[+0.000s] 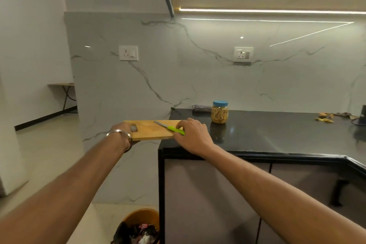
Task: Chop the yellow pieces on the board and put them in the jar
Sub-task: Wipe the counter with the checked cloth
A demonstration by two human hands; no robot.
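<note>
A wooden cutting board (150, 128) is held level, sticking out past the left end of the black counter (277, 130). My left hand (123, 129) grips its handle end by the slot. My right hand (193, 134) grips the board's right end, with fingers over the green handle of a knife (168, 127) lying on the board. No yellow pieces show on the board. A clear jar (219, 112) with a blue lid, filled with yellow pieces, stands closed on the counter behind my right hand.
An orange waste bin (141, 228) with dark rubbish stands on the floor below the board. A folded checked cloth (201, 108) lies by the wall left of the jar. Yellow peel scraps (325, 118) and a black cable (358, 120) lie at the counter's far right.
</note>
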